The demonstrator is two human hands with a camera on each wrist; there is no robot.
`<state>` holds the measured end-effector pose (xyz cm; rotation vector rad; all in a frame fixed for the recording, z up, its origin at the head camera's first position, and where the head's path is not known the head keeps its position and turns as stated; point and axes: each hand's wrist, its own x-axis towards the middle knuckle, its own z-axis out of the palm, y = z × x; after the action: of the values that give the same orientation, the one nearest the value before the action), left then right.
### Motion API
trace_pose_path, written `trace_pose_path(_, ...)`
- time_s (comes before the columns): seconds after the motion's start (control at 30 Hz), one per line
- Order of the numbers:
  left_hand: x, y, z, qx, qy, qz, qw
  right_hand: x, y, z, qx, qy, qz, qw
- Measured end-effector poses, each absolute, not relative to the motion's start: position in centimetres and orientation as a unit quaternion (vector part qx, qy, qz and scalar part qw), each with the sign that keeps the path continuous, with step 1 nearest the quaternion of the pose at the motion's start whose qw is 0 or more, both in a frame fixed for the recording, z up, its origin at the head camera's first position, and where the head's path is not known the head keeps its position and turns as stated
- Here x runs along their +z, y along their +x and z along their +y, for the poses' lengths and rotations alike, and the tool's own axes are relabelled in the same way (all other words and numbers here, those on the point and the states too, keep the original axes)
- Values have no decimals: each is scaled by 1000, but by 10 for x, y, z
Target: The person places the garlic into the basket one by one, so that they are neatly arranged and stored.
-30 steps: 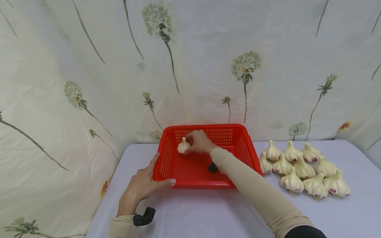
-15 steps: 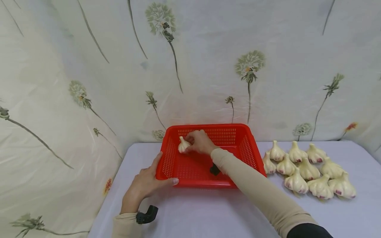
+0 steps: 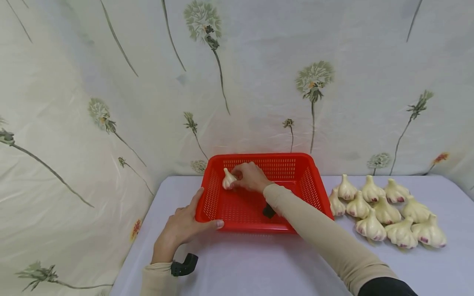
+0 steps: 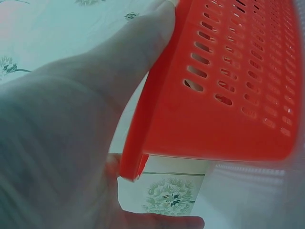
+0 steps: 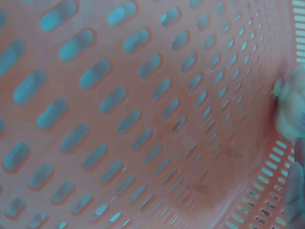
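Observation:
My right hand (image 3: 252,176) reaches into a red plastic basket (image 3: 255,227) and pinches a garlic bulb (image 3: 228,181) near the back left corner. The bulb's stem points up and leans a little left. In the right wrist view the same garlic bulb (image 5: 289,107) shows at the right edge, with fingertips (image 5: 295,191) against it. My left hand (image 3: 181,228) rests on the basket's front left corner, thumb along the front rim and fingers spread by the left side. The left wrist view shows the basket's slotted wall (image 4: 214,129) close beside that hand.
Several garlic bulbs (image 3: 386,211) stand grouped on the white-covered table (image 3: 252,263), right of the basket. Behind the table hangs a cloth (image 3: 255,82) printed with dandelions. My right forearm (image 3: 318,234) crosses over the basket's front right rim.
The head view has turned slightly left, so the scene sits further right. Within the basket, the held garlic bulb has shifted slightly left and its stem leans more. The left hand stays on the corner.

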<state>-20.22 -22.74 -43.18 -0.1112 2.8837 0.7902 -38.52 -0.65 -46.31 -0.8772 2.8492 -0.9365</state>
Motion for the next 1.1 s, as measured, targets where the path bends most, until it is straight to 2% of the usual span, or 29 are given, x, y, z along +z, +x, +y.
trace_pose_path(0.43, -430, -201, -229, 267, -48, 959, 76, -461, -386, -9, -296, -286, 911, 15)
trace_pose_path(0.67, -432, -201, -226, 262, -43, 961, 79, -451, -379, -4, -255, -266, 930, -10)
trace_pose_path(0.8, -434, -200, -224, 260, -42, 961, 85, -435, -371, 8, -239, -270, 933, -6)
trace_pose_path(1.1, -432, -199, -227, 262, -40, 960, 89, -370, -354, 59, -204, -280, 938, -9)
